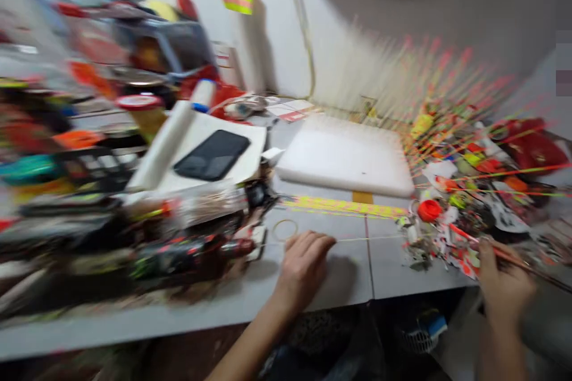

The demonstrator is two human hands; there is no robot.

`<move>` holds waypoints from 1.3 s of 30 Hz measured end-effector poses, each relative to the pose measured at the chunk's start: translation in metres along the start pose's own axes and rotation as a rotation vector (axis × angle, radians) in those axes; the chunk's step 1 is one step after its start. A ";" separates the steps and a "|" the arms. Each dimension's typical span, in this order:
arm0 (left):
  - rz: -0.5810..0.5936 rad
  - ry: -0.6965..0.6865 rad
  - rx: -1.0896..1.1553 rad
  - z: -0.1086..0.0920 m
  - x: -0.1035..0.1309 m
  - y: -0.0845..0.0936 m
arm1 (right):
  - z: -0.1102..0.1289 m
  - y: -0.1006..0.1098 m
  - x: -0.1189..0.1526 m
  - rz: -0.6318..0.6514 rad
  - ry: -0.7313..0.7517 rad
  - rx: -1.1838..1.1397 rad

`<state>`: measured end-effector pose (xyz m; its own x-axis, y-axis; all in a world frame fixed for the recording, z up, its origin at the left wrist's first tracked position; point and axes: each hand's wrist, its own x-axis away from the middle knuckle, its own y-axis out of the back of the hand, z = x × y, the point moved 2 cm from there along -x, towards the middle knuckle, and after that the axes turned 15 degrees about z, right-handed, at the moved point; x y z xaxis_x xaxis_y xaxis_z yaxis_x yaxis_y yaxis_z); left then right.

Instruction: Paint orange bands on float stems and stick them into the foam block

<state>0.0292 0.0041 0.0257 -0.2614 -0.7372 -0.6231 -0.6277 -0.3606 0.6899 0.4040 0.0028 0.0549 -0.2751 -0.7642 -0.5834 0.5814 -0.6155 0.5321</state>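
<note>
My left hand (306, 259) is over the grey table, its fingers curled together around a thin pale stick (369, 239). The stick runs out on both sides of the hand, almost level. My right hand (507, 280), at the right edge of the table, pinches a slender paintbrush (513, 259). The brush's red-orange end points up and left, towards an orange-red pot (429, 210) in a paint-splashed clutter. Beyond my left hand lies a row of yellow-and-pink striped sticks (348, 206). Motion blurs much of the picture.
A white foam block (344, 155) lies behind the striped sticks, with many upright bright-tipped sticks (447, 89) to its right. A dark phone (212, 155) rests on white paper at left. Jars, bottles and bags crowd the left side. A basket (420, 340) stands below the table.
</note>
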 end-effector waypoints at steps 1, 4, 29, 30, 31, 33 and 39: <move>-0.013 0.000 -0.003 0.002 -0.003 -0.001 | 0.007 -0.002 0.004 -0.029 -0.020 -0.029; -0.018 -0.017 -0.007 0.004 -0.010 -0.006 | 0.015 -0.014 0.022 -0.107 -0.047 -0.164; 0.087 -0.121 -0.217 0.016 -0.010 -0.008 | 0.014 -0.080 0.077 0.014 0.279 -0.193; 0.076 -0.126 -0.219 0.014 -0.012 -0.007 | 0.014 -0.080 0.077 0.010 0.278 -0.183; 0.067 -0.132 -0.222 0.013 -0.013 -0.007 | 0.014 -0.080 0.077 0.006 0.280 -0.171; 0.048 -0.151 -0.233 0.011 -0.015 -0.006 | 0.014 -0.081 0.076 -0.002 0.289 -0.152; 0.018 -0.191 -0.265 0.009 -0.018 -0.005 | 0.015 -0.082 0.076 -0.004 0.321 -0.145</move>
<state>0.0305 0.0243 0.0306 -0.4188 -0.6334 -0.6507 -0.4157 -0.5033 0.7575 0.3242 -0.0074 -0.0238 -0.0362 -0.6478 -0.7610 0.6896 -0.5673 0.4502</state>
